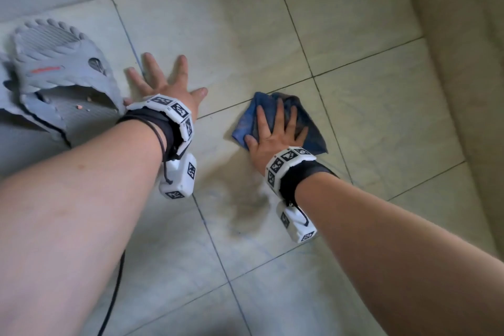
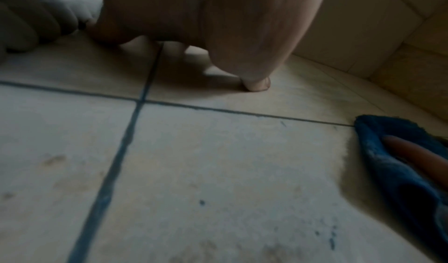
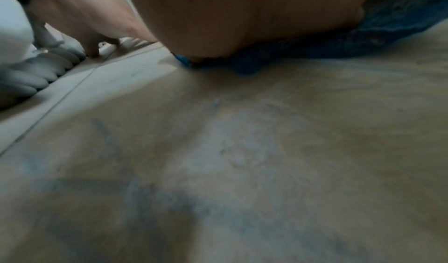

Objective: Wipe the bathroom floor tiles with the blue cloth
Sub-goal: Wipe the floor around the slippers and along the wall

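The cloth point(image 1: 275, 120) is pressed flat on the tiles point(image 1: 354, 117) by the right hand point(image 1: 275, 133), fingers straight; the left hand point(image 1: 166, 84) is spread wide on the tiles, holding nothing

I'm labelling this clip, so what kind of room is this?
Probably a bathroom or washroom: pale floor tiles with dark grout lines, a tiled wall rising at the right, and a grey rubber slipper on the floor.

Soft, even daylight from above in the head view, faint shadows on the floor point(image 1: 245, 35). Dim, grainy and blurred in both wrist views, straight lines bowed near the edges.
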A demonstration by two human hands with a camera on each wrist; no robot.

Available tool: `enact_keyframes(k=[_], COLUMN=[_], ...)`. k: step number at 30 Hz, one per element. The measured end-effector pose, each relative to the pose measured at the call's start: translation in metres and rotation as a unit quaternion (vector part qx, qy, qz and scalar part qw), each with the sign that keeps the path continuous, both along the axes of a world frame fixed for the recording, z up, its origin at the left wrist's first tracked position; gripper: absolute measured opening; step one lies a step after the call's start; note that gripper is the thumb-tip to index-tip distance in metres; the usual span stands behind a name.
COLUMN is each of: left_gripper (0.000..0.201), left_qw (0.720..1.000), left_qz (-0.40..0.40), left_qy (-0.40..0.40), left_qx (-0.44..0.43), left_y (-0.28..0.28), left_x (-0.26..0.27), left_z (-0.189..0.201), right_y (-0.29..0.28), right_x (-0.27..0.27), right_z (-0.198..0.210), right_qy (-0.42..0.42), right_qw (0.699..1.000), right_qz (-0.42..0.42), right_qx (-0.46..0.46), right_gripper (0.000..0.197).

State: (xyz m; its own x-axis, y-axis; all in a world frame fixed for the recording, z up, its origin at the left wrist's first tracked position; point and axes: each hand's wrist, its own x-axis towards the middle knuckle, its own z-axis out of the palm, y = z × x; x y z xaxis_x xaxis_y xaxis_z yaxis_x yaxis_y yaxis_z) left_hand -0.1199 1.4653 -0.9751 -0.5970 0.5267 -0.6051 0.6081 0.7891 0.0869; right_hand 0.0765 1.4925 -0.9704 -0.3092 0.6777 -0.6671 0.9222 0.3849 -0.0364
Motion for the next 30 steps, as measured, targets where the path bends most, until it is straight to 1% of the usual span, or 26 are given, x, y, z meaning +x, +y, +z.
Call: enact_keyframes(k=[3,7,11,14,17,19,21,23,25,27,30], left_gripper=[0.076,0.073,0.069,0.072,0.075,0.078,0.085,0.091,0.092,0.092,0.094], left_qw=[1.000,1.000,0.999,0.999,0.999,1.000,1.000,0.999,0.998,0.998,0.999], left_qz=[-0.003,0.016,0.030,0.017,0.016,0.015,0.011,0.011,0.013,0.009,0.010], left_qy=[0.003,0.018,0.024,0.025,0.018,0.015,0.009,-0.011,-0.028,-0.030,-0.027], left_qx=[0.004,0.012,0.027,0.034,0.026,0.017,0.013,0.031,0.052,0.054,0.037], left_y=[0.002,0.000,-0.004,-0.015,-0.018,-0.014,-0.006,0.005,0.016,0.025,0.031], left_x=[-0.001,0.006,0.032,0.055,0.074,0.086,0.100,0.120,0.136,0.144,0.143], left_z=[-0.003,-0.002,-0.007,-0.009,-0.007,-0.004,0.001,0.006,0.010,0.009,0.009], right_y=[0.001,0.001,0.005,0.015,0.041,0.065,0.090,0.112,0.125,0.131,0.141], right_x=[0.002,0.005,0.009,0.015,0.033,0.058,0.093,0.136,0.165,0.170,0.149], right_z=[0.000,-0.004,-0.009,-0.009,-0.003,-0.002,-0.004,-0.006,-0.007,-0.011,-0.015], right_qy=[0.020,0.043,0.063,0.065,0.066,0.049,0.016,-0.021,-0.039,-0.039,-0.040], right_qw=[1.000,0.999,0.998,0.996,0.994,0.998,1.000,0.996,0.988,0.982,0.974], right_qz=[0.006,0.020,0.032,0.064,0.087,0.048,-0.019,-0.089,-0.142,-0.173,-0.210], right_qx=[0.000,0.002,0.000,-0.009,-0.018,-0.011,0.000,0.018,0.042,0.069,0.080], right_gripper=[0.071,0.070,0.069,0.069,0.066,0.064,0.065,0.066,0.067,0.069,0.072])
